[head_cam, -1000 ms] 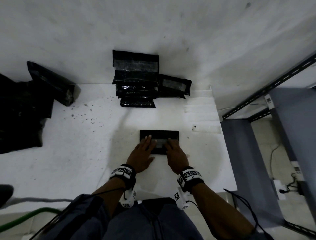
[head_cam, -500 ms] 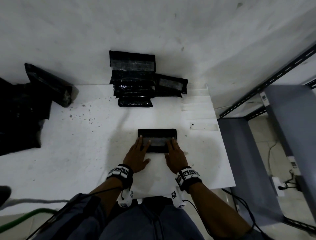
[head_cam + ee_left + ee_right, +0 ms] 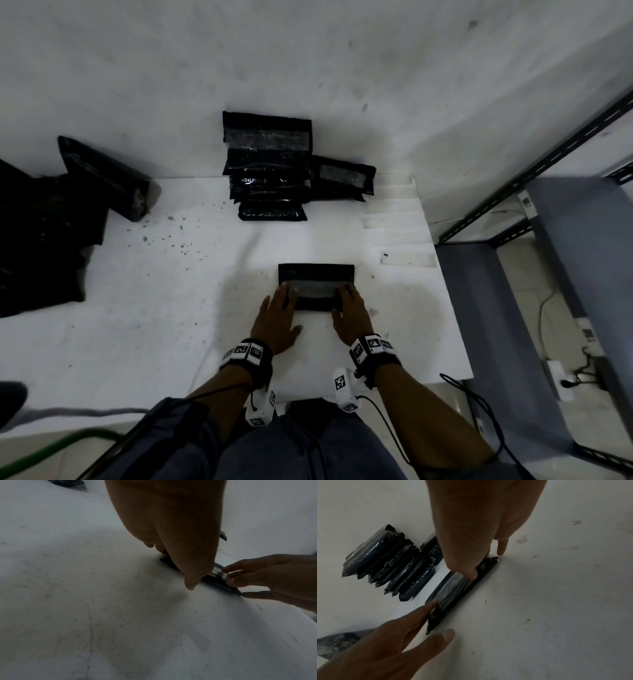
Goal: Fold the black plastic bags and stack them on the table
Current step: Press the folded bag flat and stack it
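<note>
A folded black plastic bag (image 3: 315, 279) lies flat on the white table (image 3: 154, 308) just ahead of me; it also shows as a thin dark strip (image 3: 453, 592) in the right wrist view. My left hand (image 3: 275, 320) lies with straight fingers on its left end, and my right hand (image 3: 351, 317) presses its right end the same way. Both hands are flat, nothing gripped. A stack of folded black bags (image 3: 269, 171) leans against the wall at the back, seen edge-on as the stack (image 3: 388, 566) in the right wrist view.
A pile of unfolded black bags (image 3: 44, 233) fills the table's left side, one folded piece (image 3: 106, 178) leaning on it. Another folded bag (image 3: 342, 178) sits right of the stack. A grey metal shelf (image 3: 548, 274) stands past the table's right edge.
Both hands have slid outward along the folded bag, from its middle to its two ends. The bag stays in place.
</note>
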